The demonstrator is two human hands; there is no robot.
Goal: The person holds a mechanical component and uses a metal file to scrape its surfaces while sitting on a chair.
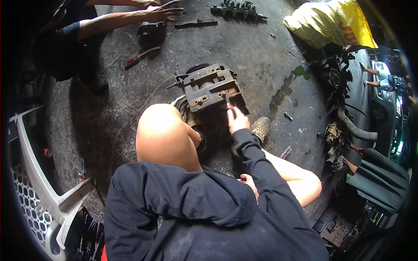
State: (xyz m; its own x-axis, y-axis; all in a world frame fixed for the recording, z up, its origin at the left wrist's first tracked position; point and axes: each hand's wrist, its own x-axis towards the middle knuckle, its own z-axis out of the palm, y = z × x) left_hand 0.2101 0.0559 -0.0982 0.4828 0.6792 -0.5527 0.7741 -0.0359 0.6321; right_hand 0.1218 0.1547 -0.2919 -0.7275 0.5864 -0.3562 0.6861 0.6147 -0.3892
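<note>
A greasy metal engine part [208,87] with a flat bracketed top lies on the dark concrete floor in front of my knees. My right hand [237,120] reaches out to its near right corner and grips a red-handled screwdriver [228,103], whose tip is against the part. My left hand [249,182] pokes out of a dark sleeve across my body and rests against my right sleeve; its fingers are mostly hidden. My bare left knee [163,132] is up beside the part, and my shoe [261,127] sits to its right.
Another person's hands [163,12] work near a dark part [151,31] at the top left. A red-handled tool [138,57] and a metal valve block [237,8] lie on the floor. Also here: a yellow sack [331,21], a white bumper grille [35,195], hoses and parts [348,124].
</note>
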